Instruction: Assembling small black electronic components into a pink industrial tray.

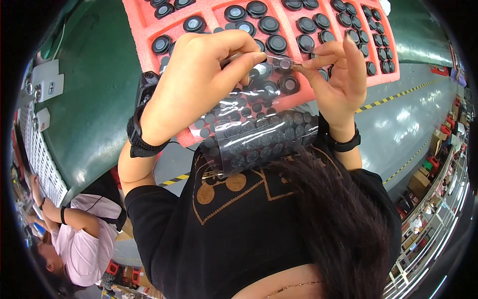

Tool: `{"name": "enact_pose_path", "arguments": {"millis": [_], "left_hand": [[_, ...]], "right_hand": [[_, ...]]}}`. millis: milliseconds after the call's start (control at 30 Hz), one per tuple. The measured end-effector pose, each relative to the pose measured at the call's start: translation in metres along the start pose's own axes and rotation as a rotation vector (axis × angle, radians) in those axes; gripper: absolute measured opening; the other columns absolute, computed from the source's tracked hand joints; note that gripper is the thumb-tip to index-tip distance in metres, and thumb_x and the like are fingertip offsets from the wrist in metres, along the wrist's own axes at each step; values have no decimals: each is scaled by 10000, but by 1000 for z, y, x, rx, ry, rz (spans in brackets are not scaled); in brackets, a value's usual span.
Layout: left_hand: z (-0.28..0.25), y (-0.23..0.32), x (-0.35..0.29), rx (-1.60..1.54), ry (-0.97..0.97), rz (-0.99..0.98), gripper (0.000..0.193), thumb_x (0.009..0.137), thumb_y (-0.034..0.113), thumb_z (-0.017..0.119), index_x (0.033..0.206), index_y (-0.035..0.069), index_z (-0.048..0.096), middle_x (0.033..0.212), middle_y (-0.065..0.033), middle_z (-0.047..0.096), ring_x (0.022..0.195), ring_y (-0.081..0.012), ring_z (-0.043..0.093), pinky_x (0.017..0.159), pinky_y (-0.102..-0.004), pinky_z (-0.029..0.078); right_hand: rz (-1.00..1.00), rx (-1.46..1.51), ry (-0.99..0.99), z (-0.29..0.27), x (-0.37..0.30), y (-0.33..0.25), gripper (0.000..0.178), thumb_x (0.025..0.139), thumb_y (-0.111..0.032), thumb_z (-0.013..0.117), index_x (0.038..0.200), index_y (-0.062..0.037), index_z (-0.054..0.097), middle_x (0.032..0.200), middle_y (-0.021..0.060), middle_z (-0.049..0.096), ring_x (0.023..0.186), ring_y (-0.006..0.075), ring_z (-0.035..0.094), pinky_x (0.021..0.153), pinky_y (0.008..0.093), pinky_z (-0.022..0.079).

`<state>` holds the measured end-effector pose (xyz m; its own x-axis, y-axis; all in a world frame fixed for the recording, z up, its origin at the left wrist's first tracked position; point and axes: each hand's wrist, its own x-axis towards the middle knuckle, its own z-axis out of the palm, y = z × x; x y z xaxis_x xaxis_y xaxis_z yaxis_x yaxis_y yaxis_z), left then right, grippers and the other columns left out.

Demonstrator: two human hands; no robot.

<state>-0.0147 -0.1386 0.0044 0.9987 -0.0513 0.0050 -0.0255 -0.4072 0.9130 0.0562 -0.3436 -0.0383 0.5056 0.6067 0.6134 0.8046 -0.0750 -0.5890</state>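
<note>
Film sheet [259,134], clear plastic dotted with rows of small grey round stickers, hung between both hands, right in the middle of the view above the near edge of the pink tray. Its long axis ran roughly left to right, sagging, with the top edge lifted up toward the fingers and the bottom edge drooping toward the person's black shirt [224,234].

Left hand [199,79] was closed, thumb and forefinger clamped on the sheet's upper edge. Right hand [338,74] pinched too, thumb and forefinger closed on a single small grey sticker [285,64] at that same top edge, the other fingers fanned out and upright. Black straps sat on both wrists.

Behind the hands lay the pink foam tray [144,30], split into compartments, each filled with black round caps [269,24]; the rightmost compartments held smaller ones in tight columns. The sheet and hands covered the tray's near middle, hiding the pieces there.

The tray rested on a dark green table [94,99]. At far left on it sat white box-shaped units [50,82] and a white slotted crate [42,159]. Off right, a grey floor carried a yellow-and-black striped line [398,94], with shelving racks [433,209] beyond. Lower left, another person in a pink shirt [84,244] bent over work, well apart.
</note>
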Motion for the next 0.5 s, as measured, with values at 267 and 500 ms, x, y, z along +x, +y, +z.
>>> {"name": "enact_pose_path", "arguments": {"millis": [267, 500], "left_hand": [[-17, -12, 4, 111, -112, 7, 94, 815, 75, 580, 784, -13, 583, 554, -43, 549, 467, -91, 524, 441, -208, 396], [-44, -11, -2, 353, -258, 50, 108, 798, 76, 589, 749, -17, 564, 549, -75, 529, 477, -139, 530, 457, -243, 411]], "right_hand": [[187, 441, 66, -1, 4, -1, 820, 638, 148, 647, 1347, -43, 283, 1067, 172, 513, 737, 170, 585, 803, 346, 438], [813, 632, 41, 1, 10, -12, 822, 676, 182, 590, 1366, -58, 212, 1167, 136, 432, 810, 156, 605, 887, 278, 421]]}}
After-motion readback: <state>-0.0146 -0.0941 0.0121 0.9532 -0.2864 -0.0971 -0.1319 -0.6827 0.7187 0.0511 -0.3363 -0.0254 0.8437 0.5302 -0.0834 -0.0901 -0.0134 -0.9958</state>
